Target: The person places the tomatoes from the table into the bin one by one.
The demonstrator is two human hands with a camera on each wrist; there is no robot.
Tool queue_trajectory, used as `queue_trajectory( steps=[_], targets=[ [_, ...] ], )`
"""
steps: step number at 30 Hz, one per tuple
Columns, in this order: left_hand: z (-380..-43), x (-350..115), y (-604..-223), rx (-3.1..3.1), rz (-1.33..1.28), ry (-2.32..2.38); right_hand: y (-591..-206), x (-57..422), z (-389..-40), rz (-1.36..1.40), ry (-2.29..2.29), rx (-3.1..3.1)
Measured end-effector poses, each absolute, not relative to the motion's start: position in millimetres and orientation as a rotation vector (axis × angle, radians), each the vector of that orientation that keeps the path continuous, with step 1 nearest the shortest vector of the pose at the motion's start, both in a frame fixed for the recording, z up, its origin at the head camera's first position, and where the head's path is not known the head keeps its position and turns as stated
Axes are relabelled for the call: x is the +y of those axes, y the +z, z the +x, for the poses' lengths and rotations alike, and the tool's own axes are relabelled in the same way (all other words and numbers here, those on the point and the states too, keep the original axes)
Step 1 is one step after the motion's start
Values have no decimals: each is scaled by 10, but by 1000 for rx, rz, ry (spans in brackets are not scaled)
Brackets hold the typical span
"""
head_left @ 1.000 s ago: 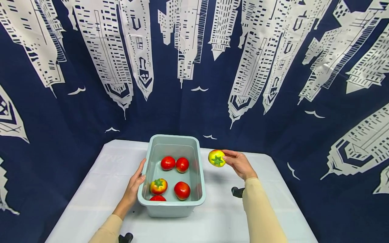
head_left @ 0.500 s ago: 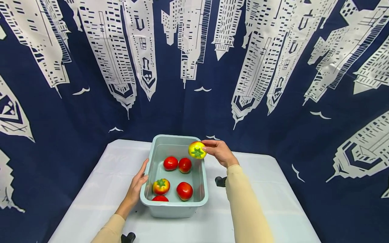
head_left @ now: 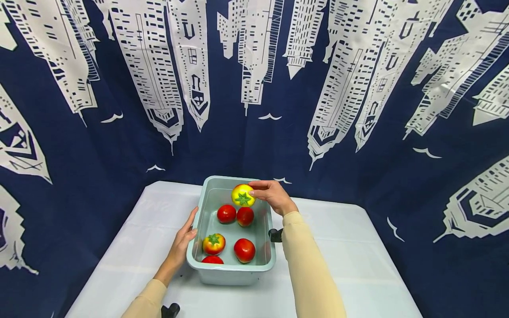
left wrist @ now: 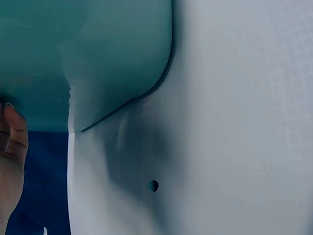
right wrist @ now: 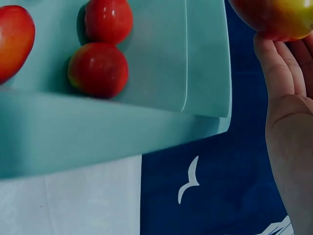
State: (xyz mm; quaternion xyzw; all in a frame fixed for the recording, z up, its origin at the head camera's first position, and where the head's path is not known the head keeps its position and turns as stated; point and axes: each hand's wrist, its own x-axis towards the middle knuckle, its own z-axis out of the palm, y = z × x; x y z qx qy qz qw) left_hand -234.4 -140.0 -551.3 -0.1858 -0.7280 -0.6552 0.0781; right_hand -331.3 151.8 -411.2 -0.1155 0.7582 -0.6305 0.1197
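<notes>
A yellow and red tomato (head_left: 243, 195) with a green star-shaped top is pinched between thumb and fingers of the right hand (head_left: 273, 196), over the far right part of a pale blue-green plastic bin (head_left: 228, 277). The right wrist view shows the held tomato (right wrist: 279, 17) at its upper right edge. On the bin floor lie several other tomatoes: two red ones side by side at the far end, one red tomato (head_left: 244, 250) at near right, a yellow-red tomato (head_left: 214, 244) and a partly hidden one at near left. The left hand (head_left: 179, 247) rests against the bin's left side, fingers extended, thumb at the rim.
A white-covered table (head_left: 330, 265) carries the bin near its far edge. Behind hangs a dark blue cloth (head_left: 238, 145) printed with white buildings and birds. Each wrist has a black device strapped below it. A small dark speck (left wrist: 153, 186) marks the table.
The right hand has carried the yellow and red tomato leftward, from beside the bin to over its far part. The left hand stays at the bin's side.
</notes>
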Motion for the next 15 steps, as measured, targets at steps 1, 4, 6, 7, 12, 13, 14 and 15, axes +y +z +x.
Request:
queue_trajectory(
  steps=[1,4,6,7,12,13,14,15],
  targets=[
    [-2347,-1396,-5514,-2182,-557,-1962,-4106,1514,-3307,-334,-1837,2222],
    [-2350,-1397,-5513,-2175,-564,-1978,-4105,1513,-3303,-341,-1826,2231],
    [-2351,-1403,-5516,-2176,-567,-1979,-4119,1522,-3306,-349,-1836,2223],
    [-2351,-1404,-5520,-2174,-568,-1981,-4125,1530,-3307,-353,-1840,2221],
    [-2357,-1409,-5533,-2151,-563,-1986,-4161,1577,-3315,-352,-1899,2197],
    [-2359,-1407,-5529,-2149,-563,-1987,-4165,1590,-3316,-337,-1917,2188],
    [-2362,-1406,-5522,-2147,-563,-1990,-4169,1603,-3318,-322,-1935,2178],
    [-2363,-1405,-5517,-2146,-564,-1993,-4175,1618,-3321,-310,-1954,2169]
  ],
)
